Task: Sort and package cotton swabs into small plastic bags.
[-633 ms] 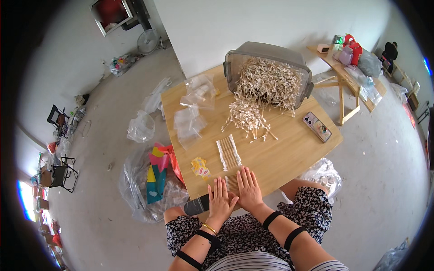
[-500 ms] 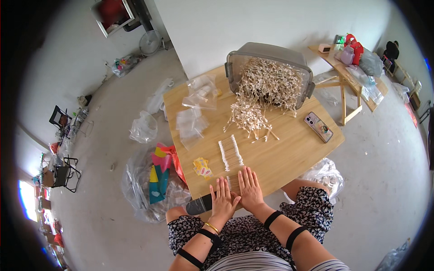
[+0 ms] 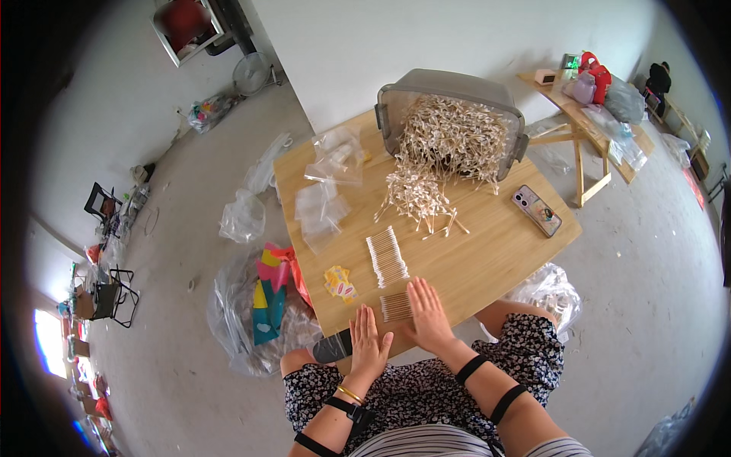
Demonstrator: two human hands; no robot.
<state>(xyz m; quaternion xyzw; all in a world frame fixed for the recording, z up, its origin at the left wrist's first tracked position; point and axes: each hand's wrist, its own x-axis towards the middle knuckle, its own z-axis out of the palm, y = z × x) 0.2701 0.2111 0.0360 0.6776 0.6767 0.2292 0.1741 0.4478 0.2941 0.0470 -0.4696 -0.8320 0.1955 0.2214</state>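
Resting flat on wooden table (image 3: 487, 259), left hand (image 3: 368, 344), right hand (image 3: 426, 311), fingers spread; grey concrete floor (image 3: 190, 190) around

Single head-worn fisheye view, looking steeply down from above seated person onto light wooden rectangular table (image 3: 487, 259). Table fills frame centre, near camera; person's lap and forearms enter below table at lower edge. Concrete floor curves around table toward rim. White wall beyond table's far edge.
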